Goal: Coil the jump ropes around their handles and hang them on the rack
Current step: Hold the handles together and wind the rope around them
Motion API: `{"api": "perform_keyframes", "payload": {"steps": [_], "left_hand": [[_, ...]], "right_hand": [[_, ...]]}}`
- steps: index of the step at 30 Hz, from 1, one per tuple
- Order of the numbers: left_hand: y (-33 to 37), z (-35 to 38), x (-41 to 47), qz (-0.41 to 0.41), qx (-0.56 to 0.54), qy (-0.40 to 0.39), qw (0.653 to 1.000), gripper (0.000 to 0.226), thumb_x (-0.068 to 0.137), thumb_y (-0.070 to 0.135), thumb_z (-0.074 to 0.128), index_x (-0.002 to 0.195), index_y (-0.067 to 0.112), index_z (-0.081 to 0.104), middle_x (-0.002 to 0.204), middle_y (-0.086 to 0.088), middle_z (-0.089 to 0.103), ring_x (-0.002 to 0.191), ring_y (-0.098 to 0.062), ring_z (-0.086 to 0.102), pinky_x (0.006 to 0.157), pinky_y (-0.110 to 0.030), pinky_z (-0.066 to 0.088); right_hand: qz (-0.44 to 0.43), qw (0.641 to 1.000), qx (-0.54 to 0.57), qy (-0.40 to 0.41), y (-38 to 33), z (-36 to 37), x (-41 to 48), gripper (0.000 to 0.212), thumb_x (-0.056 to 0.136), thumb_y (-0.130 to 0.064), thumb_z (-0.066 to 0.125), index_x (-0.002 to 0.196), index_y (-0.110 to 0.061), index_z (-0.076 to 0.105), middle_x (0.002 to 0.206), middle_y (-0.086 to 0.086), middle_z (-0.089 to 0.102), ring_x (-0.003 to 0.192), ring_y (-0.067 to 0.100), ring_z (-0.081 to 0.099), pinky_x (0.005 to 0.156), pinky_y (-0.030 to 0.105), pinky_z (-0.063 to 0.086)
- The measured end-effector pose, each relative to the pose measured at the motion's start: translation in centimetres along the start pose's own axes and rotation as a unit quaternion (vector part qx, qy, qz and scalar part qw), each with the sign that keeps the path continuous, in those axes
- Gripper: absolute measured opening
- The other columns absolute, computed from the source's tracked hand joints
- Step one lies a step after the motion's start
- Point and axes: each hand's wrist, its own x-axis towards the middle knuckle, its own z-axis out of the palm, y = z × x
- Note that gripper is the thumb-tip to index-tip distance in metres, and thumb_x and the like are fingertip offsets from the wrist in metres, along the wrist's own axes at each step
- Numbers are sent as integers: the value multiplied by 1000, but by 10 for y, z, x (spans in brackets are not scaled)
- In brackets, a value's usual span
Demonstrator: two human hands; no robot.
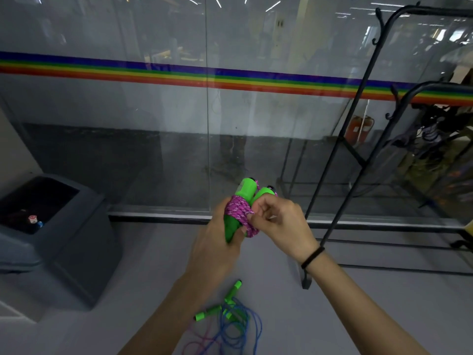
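Head view: left hand (pixel 217 234) is wrapped round the lower ends of two bright green foam handles (pixel 244 192), held side by side at chest height in front of the glass wall. Right hand (pixel 279 221) pinches the pink-and-purple braided cord (pixel 239 210) where it is coiled round the handles' middle.

Judged step: finishing and securing the coil. To do it well, tension the cord, lay the turns snug beside each other, and tuck the free end under a turn so it cannot unwind. Left hand should clamp both handles together throughout.

Black metal tube rack with hooks (pixel 358 149) stands to the right, near. More green-handled ropes with blue and pink cords (pixel 230 319) lie loose on the floor below.

Grey plastic bin (pixel 84 226) at left: dark opening, with a small red-and-white item (pixel 32 219) and something blue beside it; identity unclear.
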Motion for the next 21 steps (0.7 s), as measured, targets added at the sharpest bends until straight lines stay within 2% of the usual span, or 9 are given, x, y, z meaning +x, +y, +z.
{"api": "perform_keyframes", "payload": {"steps": [2, 5, 8, 9, 13, 15, 17, 18, 21], "left_hand": [[-2, 5, -3, -5, 7, -5, 1000, 61, 84, 29, 60, 138, 31, 31, 119, -3, 62, 108, -27, 59, 90, -45, 47], [-3, 13, -6, 7, 38, -4, 999, 62, 89, 28, 56, 141, 32, 24, 121, -2, 60, 109, -25, 58, 88, -39, 47], [1, 17, -6, 35, 66, 3, 997, 62, 91, 29, 51, 143, 32, 19, 121, -2, 60, 107, -23, 57, 81, -30, 42], [2, 17, -6, 40, 70, 4, 997, 61, 91, 29, 51, 144, 31, 19, 121, -2, 60, 108, -22, 57, 80, -30, 41], [4, 17, 0, 50, 72, -5, 996, 62, 90, 27, 53, 143, 29, 22, 125, -3, 59, 112, -23, 55, 89, -38, 45], [0, 16, 2, 37, 68, -15, 997, 62, 89, 27, 56, 142, 29, 24, 124, -3, 59, 112, -25, 56, 91, -39, 46], [-7, 15, 4, 17, 38, -23, 999, 63, 85, 29, 60, 140, 29, 29, 124, -2, 59, 113, -26, 56, 93, -40, 45], [-11, 14, 5, 12, 13, -23, 1000, 64, 81, 31, 63, 138, 29, 33, 122, -2, 60, 112, -26, 57, 94, -41, 46], [-19, 15, 5, 1, -22, -19, 1000, 68, 72, 38, 61, 135, 27, 39, 118, -3, 62, 107, -27, 58, 92, -45, 47]], "right_hand": [[3, 998, -57, 8, 2, 1, -2, 17, 73, -7, 64, 69, -19, 53, 59, -7, 53, 55, 10, 50, 56, 17, 41], [5, 993, -117, 21, 3, 4, -4, 10, 75, -9, 60, 74, -13, 51, 57, -3, 49, 52, 13, 46, 51, 17, 36], [-25, 985, -159, 60, 3, 5, -4, 6, 76, -6, 56, 82, -8, 54, 72, 6, 54, 64, 25, 52, 57, 31, 41], [-34, 980, -180, 78, 1, 6, -4, 7, 77, -6, 54, 84, -5, 55, 78, 10, 55, 67, 29, 53, 57, 32, 40], [-37, 962, -243, 115, 0, 12, -5, 18, 79, -11, 46, 87, -1, 59, 85, 17, 56, 67, 35, 55, 54, 32, 36], [-27, 975, -207, 81, 1, 7, -4, 13, 83, -7, 50, 89, -2, 60, 84, 13, 56, 69, 30, 54, 60, 30, 41], [-17, 987, -158, 17, 3, -3, -4, 11, 82, -6, 54, 88, -7, 63, 78, 4, 56, 66, 17, 51, 63, 13, 40], [-11, 990, -142, -17, 3, -9, -4, 10, 83, -8, 56, 87, -11, 64, 74, 1, 58, 64, 13, 52, 64, 11, 40], [28, 993, -95, -68, 2, -16, -5, 5, 85, -17, 61, 85, -16, 66, 73, -1, 65, 69, 18, 64, 75, 33, 54]]}}
